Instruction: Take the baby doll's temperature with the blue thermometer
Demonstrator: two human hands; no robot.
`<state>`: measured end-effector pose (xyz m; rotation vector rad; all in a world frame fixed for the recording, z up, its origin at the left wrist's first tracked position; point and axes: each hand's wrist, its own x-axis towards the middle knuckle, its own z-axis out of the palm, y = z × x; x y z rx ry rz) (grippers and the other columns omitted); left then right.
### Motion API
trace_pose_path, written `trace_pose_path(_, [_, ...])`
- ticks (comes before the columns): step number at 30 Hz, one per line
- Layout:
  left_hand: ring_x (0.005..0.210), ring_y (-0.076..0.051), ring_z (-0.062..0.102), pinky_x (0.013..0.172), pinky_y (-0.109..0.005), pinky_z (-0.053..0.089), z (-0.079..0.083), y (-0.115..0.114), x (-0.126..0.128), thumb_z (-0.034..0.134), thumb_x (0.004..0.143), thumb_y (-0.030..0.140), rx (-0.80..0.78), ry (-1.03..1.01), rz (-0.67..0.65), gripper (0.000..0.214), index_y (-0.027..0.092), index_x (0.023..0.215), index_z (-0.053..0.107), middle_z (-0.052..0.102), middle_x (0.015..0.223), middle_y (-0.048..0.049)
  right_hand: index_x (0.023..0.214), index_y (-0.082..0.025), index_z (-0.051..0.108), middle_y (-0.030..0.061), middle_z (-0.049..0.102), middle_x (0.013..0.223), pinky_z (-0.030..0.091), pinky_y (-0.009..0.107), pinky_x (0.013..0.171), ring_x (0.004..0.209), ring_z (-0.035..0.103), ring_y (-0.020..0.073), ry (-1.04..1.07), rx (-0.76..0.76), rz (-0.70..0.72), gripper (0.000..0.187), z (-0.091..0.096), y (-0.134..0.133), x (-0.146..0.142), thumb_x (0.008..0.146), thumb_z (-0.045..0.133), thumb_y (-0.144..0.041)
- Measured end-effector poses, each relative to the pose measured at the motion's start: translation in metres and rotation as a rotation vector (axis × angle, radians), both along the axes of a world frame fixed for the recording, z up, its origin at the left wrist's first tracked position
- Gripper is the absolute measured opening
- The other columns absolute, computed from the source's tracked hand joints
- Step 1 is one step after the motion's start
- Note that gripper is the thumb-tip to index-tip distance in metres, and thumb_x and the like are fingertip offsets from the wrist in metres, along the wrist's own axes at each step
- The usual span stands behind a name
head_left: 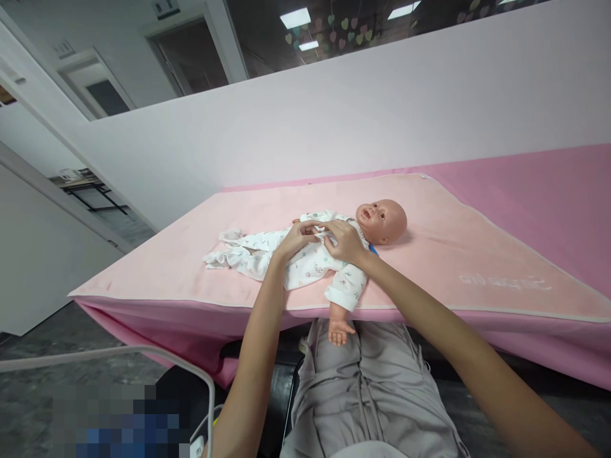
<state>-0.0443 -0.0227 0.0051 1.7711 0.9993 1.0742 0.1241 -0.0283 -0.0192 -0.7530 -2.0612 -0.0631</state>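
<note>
A baby doll (382, 219) lies on its back on the table, head toward the right and legs toward the left. It wears a white baby outfit (310, 267) with a small coloured print. Over the doll's chest my left hand (300, 238) curls its fingers and pinches the outfit's front. Close beside it, my right hand (346, 242) also has bent fingers closed on the cloth near the neckline. The fingertips of both hands nearly meet, and a small fold of white fabric shows between them. One doll arm (340, 327) hangs past the table's near edge.
A peach mat (477, 254) covers much of the table, over a pink cloth (548, 184). A white wall (382, 114) stands behind. Below the near edge are my grey trousers (363, 388), and a pale metal bar (143, 348) curves at lower left.
</note>
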Motion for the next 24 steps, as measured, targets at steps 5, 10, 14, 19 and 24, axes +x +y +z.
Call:
trace_pose_path(5, [0.062,-0.009,0.051,0.061,-0.021,0.039,0.0004,0.0000,-0.0008,0.065,0.052,0.010,-0.046,-0.052,-0.032,0.040,0.019,0.092,0.067,0.056,0.064,0.0043,0.103,-0.018,0.056,0.0095,0.062,0.095,0.040,0.036,0.080,0.089,0.053,0.0230,0.003,-0.003,0.003,0.031,-0.0004,0.0005,0.0001,0.075,0.045,-0.012])
trace_pose_path(10, [0.060,-0.009,0.052,0.061,-0.022,0.040,0.0042,-0.0047,0.0008,0.067,0.052,0.011,-0.043,-0.065,-0.043,0.039,0.018,0.090,0.068,0.057,0.061,0.0042,0.103,-0.018,0.056,0.0093,0.062,0.096,0.039,0.036,0.081,0.089,0.052,0.0224,0.006,-0.005,0.008,0.029,-0.0009,0.0006,-0.0001,0.077,0.045,-0.013])
trace_pose_path(14, [0.058,-0.009,0.051,0.059,-0.021,0.040,0.0055,-0.0061,0.0014,0.068,0.051,0.011,-0.036,-0.065,-0.033,0.038,0.017,0.089,0.068,0.057,0.059,0.0042,0.103,-0.017,0.057,0.0097,0.062,0.096,0.041,0.037,0.082,0.091,0.053,0.0215,0.006,-0.008,0.014,0.024,-0.0018,0.0017,0.0001,0.082,0.046,-0.017])
trace_pose_path(19, [0.054,-0.007,0.048,0.054,-0.020,0.036,0.0036,-0.0034,0.0005,0.067,0.050,0.009,-0.049,-0.068,-0.014,0.041,0.016,0.090,0.070,0.056,0.056,0.0047,0.111,-0.016,0.053,0.0076,0.056,0.110,0.047,0.037,0.083,0.096,0.056,0.0174,0.004,-0.017,0.023,0.030,-0.0033,0.0049,0.0007,0.087,0.050,-0.033])
trace_pose_path(24, [0.052,-0.007,0.048,0.052,-0.020,0.035,0.0024,-0.0029,0.0002,0.067,0.050,0.009,-0.050,-0.067,0.007,0.042,0.016,0.091,0.071,0.059,0.056,0.0035,0.114,-0.016,0.051,0.0071,0.054,0.114,0.049,0.038,0.083,0.098,0.056,0.0172,0.007,-0.021,0.027,0.032,-0.0042,0.0062,0.0013,0.087,0.050,-0.035])
